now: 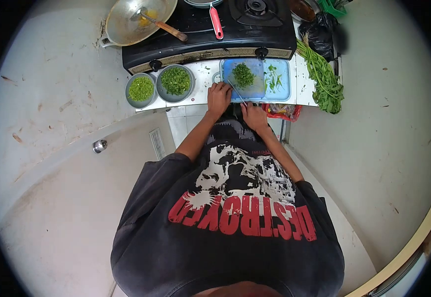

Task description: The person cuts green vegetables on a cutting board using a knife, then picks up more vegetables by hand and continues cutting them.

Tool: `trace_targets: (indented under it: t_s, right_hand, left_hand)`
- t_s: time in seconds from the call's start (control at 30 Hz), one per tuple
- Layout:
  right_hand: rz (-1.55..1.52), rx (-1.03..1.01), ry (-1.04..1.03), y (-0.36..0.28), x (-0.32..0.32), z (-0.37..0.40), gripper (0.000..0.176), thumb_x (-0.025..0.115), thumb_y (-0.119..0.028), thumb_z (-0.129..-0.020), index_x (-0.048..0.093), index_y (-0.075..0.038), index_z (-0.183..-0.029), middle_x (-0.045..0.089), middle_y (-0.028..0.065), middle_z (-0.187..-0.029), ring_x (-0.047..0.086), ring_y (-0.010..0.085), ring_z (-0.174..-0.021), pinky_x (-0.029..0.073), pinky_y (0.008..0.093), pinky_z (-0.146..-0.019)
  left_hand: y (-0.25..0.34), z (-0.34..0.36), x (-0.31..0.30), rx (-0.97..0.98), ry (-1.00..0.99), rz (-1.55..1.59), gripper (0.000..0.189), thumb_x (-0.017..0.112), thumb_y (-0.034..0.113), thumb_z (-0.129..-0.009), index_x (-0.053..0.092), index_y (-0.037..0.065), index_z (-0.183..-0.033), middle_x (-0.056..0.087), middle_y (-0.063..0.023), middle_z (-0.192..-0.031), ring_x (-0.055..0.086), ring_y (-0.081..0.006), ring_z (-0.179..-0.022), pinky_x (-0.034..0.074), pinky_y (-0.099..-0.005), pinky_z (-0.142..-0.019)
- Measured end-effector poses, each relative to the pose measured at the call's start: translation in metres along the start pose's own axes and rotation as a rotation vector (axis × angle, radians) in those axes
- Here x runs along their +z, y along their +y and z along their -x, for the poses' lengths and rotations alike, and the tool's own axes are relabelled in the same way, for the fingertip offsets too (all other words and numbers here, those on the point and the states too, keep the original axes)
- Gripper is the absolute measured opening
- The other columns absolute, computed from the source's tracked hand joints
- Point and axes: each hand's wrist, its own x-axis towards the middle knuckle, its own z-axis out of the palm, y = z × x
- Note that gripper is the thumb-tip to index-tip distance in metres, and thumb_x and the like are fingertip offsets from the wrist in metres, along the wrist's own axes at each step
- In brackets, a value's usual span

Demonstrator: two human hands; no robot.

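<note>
My right hand [254, 118] is closed around the handle of a knife [237, 92], whose blade points up and left over the near left part of a blue cutting board [258, 88]. Beside the blade tip, at the board's left edge, my left hand [219, 98] has its fingers bent and close together. Whether they grip the board's edge, the blade or a bit of greens is too small to tell. A pile of chopped green leaves [243, 75] lies on the board. Under the board is a light-blue tray [286, 89], with loose leaf pieces [272, 79] on its right part.
Left of the tray stand two grey bowls of chopped greens, a smaller [141, 88] and a larger one [175, 81]. Behind is a black gas stove [205, 42] with a wok [121, 22] and a red-handled pan [216, 24]. Leafy stalks [326, 81] lie right; a red basket [294, 116] sits below.
</note>
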Motion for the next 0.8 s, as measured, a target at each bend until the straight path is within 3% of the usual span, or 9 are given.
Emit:
trace_targets:
  t_s: [0.27, 0.47, 0.8]
  right_hand:
    - [-0.042, -0.005, 0.014, -0.001, -0.001, -0.012, 0.042, 0.049, -0.039, -0.104, 0.061, 0.000, -0.095, 0.068, 0.0259, -0.071, 0.070, 0.0447, -0.069, 0.057, 0.0537, -0.064]
    - [-0.040, 0.000, 0.007, 0.008, -0.006, -0.007, 0.043, 0.048, -0.040, -0.104, 0.061, 0.001, -0.097, 0.067, 0.0283, -0.071, 0.069, 0.0472, -0.068, 0.057, 0.0555, -0.063]
    - [-0.044, -0.051, -0.016, -0.002, 0.004, -0.023, 0.044, 0.049, -0.040, -0.104, 0.060, 0.002, -0.096, 0.068, 0.0276, -0.072, 0.070, 0.0466, -0.068, 0.057, 0.0553, -0.063]
  left_hand:
    - [0.003, -0.004, 0.003, -0.169, -0.019, 0.107, 0.006, 0.070, 0.011, -0.086, 0.074, 0.010, -0.091, 0.068, -0.0072, -0.091, 0.062, -0.0305, -0.089, 0.046, -0.0432, -0.078]
    - [-0.006, 0.002, 0.001, 0.064, 0.007, 0.005, 0.009, 0.069, 0.012, -0.088, 0.074, 0.011, -0.095, 0.067, -0.0061, -0.090, 0.062, -0.0274, -0.089, 0.046, -0.0415, -0.078]
    - [-0.006, 0.006, -0.002, 0.105, -0.002, -0.037, 0.011, 0.069, 0.011, -0.088, 0.075, 0.011, -0.097, 0.066, -0.0045, -0.092, 0.062, -0.0255, -0.090, 0.046, -0.0403, -0.077]
